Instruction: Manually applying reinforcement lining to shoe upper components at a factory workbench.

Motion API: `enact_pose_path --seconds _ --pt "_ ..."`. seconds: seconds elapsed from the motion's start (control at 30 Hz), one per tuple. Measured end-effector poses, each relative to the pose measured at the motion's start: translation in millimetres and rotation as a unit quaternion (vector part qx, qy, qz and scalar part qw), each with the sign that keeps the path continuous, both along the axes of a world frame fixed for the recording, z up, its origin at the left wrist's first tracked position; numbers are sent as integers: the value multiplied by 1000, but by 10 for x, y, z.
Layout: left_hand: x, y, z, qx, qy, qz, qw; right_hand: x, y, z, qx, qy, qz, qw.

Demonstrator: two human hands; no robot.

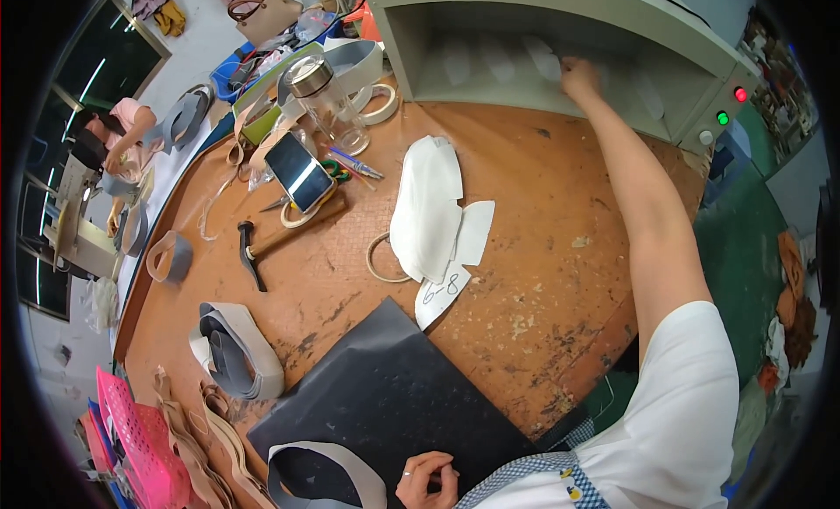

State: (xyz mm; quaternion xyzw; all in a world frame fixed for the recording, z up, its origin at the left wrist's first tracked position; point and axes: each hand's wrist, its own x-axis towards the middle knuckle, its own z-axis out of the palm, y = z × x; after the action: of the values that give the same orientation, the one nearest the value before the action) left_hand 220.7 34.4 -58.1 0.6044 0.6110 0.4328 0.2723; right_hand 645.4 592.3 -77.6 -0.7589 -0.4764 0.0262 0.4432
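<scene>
At the far right, my right arm reaches into the opening of a cream metal cabinet (542, 10). My right hand (581, 78) is closed at the edge of a white curved piece (541, 57) lying inside; its fingertips are small and partly hidden. More pale curved pieces (497, 57) lie in the same opening. My left hand (428, 479) rests at the near edge with its fingers curled and nothing visible in them. It lies on a black mat (394, 378), beside a grey band loop (363, 467). A stack of white curved pieces (426, 207) lies mid-table.
A hammer (293, 233), a phone (301, 172), a glass jar (329, 106) and tape rolls are at the back left. Grey band rolls (236, 351) and tan strips (188, 439) lie left, near a pink basket (144, 435). Another person (131, 128) works at far left.
</scene>
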Motion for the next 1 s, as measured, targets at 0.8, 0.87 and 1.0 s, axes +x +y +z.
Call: enact_pose_path --seconds 0.8,0.87,1.0 --pt "17 40 118 4 -5 -6 1000 -242 -628 155 -176 -435 68 880" --pt "47 73 168 19 -19 14 1000 -257 -601 145 -178 -440 81 876" --pt "-37 -77 -12 -50 -19 40 998 -313 -437 -29 -192 -448 79 870"
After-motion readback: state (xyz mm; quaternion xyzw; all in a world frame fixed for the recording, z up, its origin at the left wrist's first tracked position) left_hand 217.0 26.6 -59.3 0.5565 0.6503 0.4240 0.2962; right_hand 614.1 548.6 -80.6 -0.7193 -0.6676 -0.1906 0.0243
